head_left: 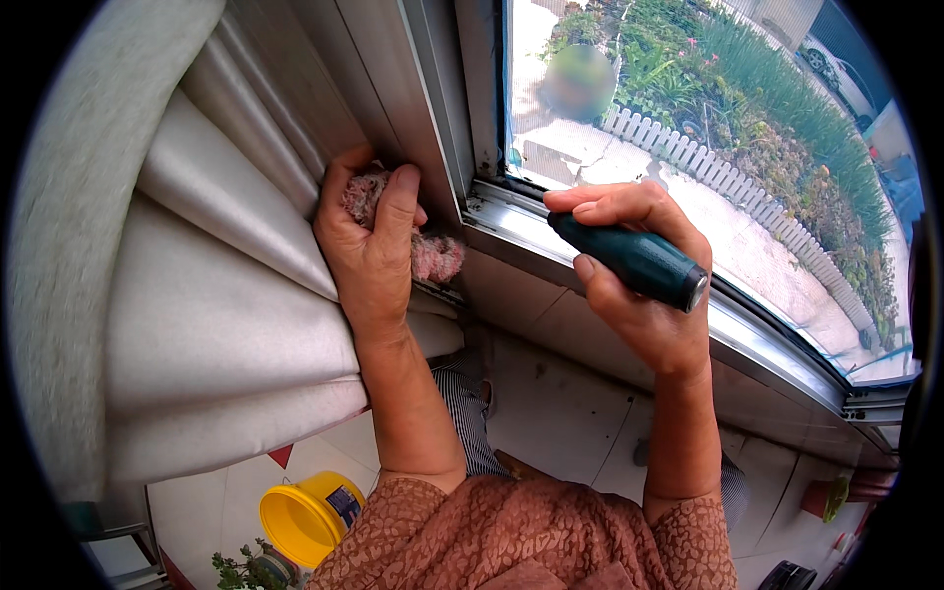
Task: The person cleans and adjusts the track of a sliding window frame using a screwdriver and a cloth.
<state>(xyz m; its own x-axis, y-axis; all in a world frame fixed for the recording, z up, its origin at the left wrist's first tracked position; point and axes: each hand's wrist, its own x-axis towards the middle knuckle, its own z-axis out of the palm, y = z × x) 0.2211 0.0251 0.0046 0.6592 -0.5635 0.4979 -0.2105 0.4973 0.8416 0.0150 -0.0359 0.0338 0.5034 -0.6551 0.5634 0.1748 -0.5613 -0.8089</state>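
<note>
My left hand [369, 236] is closed around a crumpled, fuzzy pink-and-white cloth [438, 258], part of which hangs out beside the window frame [433, 88]. In my right hand [654, 285] is a dark green tool handle [629, 258] with a metal end cap, shaped like a screwdriver's. Its front end points left over the silver window track [492, 206], and any blade or tip cannot be made out. Thumb and fingers wrap the handle from both sides. Some dark dirt shows in the track's corner near the handle.
Pale curtains [226, 324] hang close against my left arm. On the tiled floor [560, 393] stand a yellow bucket [310, 521] and a potted plant [258, 568]. A flowerpot [824, 497] stands at the right. Through the glass are a garden [728, 108] and a white picket fence [688, 152].
</note>
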